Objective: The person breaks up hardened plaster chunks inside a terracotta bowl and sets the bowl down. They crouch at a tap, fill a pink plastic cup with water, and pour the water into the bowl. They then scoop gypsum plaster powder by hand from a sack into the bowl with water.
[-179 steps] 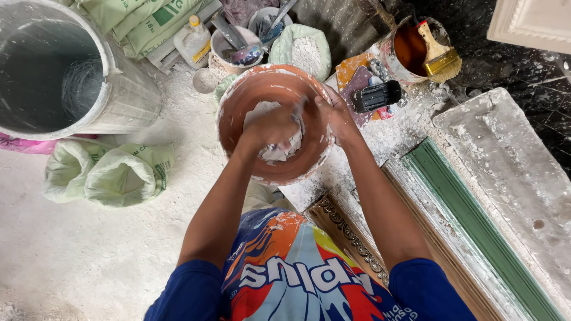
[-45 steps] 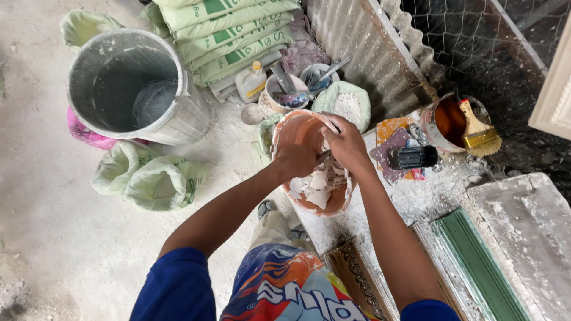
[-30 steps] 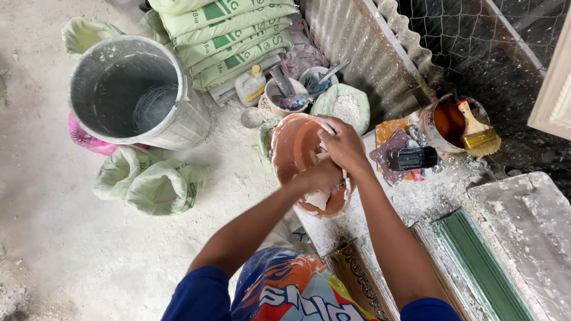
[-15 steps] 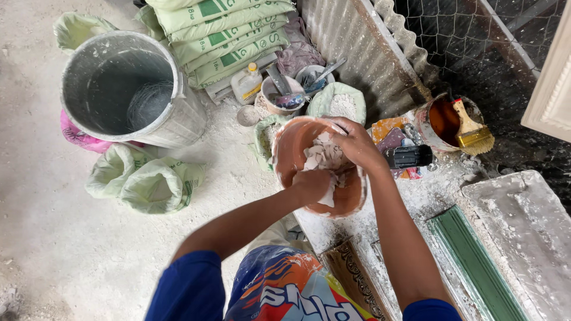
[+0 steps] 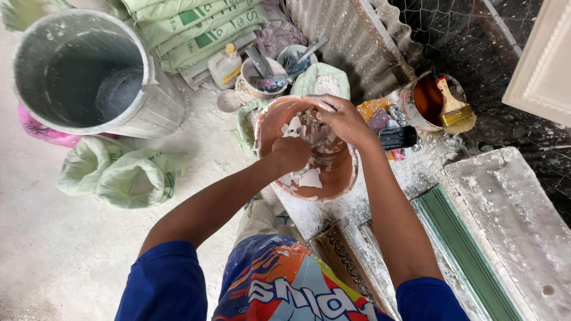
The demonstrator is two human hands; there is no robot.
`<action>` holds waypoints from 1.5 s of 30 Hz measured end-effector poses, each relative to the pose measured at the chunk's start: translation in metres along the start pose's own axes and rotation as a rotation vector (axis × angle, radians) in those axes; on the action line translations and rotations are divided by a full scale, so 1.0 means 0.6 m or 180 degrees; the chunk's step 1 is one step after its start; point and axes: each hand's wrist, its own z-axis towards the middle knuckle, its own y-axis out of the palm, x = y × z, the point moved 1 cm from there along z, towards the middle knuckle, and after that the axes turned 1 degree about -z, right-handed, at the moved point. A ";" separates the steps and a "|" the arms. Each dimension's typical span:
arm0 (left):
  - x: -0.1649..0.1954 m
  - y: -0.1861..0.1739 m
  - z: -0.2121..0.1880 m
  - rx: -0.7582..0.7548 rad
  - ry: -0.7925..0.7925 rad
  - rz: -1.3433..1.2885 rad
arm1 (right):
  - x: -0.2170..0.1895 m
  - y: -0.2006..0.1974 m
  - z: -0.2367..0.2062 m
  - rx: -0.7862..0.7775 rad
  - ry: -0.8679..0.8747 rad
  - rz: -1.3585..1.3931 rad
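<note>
An orange rubber bowl [image 5: 339, 178] caked with white dried plaster flakes [image 5: 309, 178] sits in front of me. My left hand [image 5: 289, 153] is closed as a fist inside the bowl, pressing against its inner wall. My right hand [image 5: 340, 119] grips the bowl's far rim, fingers curled over the edge among the broken plaster pieces. What my left fist holds, if anything, is hidden.
A large grey bucket [image 5: 148, 113] stands far left, green sacks [image 5: 190, 24] behind it, crumpled bags [image 5: 119, 175] below. A small bottle [image 5: 225, 64], cups with tools [image 5: 262, 77], a tub of brown liquid with a brush [image 5: 455, 110], a green mould [image 5: 464, 255] and a white slab [image 5: 517, 214] lie right.
The bowl has tilted and turned in my hands. My left hand moved from the rim down into the bowl, and plaster has broken into loose flakes.
</note>
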 end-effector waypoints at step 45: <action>-0.007 0.008 0.006 0.0488 -0.0134 -0.0914 | 0.038 0.022 -0.009 0.0325 -0.0266 0.0308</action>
